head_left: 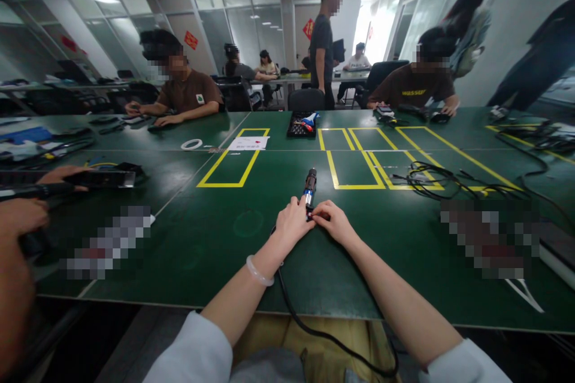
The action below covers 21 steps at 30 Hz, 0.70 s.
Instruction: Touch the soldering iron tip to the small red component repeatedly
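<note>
In front of me, a short dark cylindrical tool [311, 178] with a blue and silver band lies on the green table, its narrow tip pointing away; I cannot tell its exact kind. My left hand [293, 219], with a pale bracelet on the wrist, is wrapped over the tool's near end. My right hand [335, 221] meets it from the right, thumb and fingertips pinched beside a small dark and reddish part [309, 214]. What those fingertips grip is mostly hidden. A black cable [294, 311] runs from beneath my left hand over the table edge toward my lap.
Yellow tape rectangles [359, 187] mark the green table [215, 275]. Beyond my hands sit a black tray [294, 133] of small items and a roll of tape [191, 144]. Tangled black cables [431, 176] lie right. A co-worker's hands [27, 215] are at left; others sit opposite.
</note>
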Tool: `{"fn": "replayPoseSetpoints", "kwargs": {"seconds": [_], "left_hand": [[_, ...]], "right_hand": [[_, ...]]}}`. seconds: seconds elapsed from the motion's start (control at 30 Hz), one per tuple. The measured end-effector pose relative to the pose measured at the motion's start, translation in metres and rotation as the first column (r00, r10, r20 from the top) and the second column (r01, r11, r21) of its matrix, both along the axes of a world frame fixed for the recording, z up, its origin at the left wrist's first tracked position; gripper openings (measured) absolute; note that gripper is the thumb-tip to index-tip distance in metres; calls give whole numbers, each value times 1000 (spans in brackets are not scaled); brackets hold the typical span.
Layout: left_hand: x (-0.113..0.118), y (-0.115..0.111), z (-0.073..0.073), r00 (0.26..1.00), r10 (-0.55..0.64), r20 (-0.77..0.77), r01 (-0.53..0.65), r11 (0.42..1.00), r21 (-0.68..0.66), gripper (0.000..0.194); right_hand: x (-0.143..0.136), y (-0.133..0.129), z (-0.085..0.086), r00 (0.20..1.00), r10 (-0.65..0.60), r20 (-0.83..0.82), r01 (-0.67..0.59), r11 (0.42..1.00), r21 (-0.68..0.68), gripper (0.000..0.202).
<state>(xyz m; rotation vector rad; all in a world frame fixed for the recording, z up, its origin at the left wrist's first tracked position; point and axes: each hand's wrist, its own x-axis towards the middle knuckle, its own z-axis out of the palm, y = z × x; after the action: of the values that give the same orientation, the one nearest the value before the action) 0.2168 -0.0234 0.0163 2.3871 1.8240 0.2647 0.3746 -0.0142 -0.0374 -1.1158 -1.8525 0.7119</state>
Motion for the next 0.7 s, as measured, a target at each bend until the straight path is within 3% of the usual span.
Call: {"fn": "replayPoseSetpoints", "kwargs": {"seconds": [0.3, 0.47, 0.57, 0.7], "left_hand": [[2, 0, -13, 998, 54, -44, -49, 993, 110, 58], [-4, 0, -12, 997, 53, -62, -44, 991, 127, 63], [-20, -3, -9, 995, 46, -93, -33, 990, 136, 65], [-63, -13, -7, 985, 88, -150, -68, 989, 134, 64]], "right_hand": [[1, -4, 1, 999, -23, -32, 23, 1000, -15, 16], [3, -4, -3, 998, -18, -64, 18, 1000, -4, 20], [5, -4, -2, 998, -22, -61, 21, 1000, -19, 20], [6, -6, 1, 1000, -8, -17, 7, 999, -42, 19]]}}
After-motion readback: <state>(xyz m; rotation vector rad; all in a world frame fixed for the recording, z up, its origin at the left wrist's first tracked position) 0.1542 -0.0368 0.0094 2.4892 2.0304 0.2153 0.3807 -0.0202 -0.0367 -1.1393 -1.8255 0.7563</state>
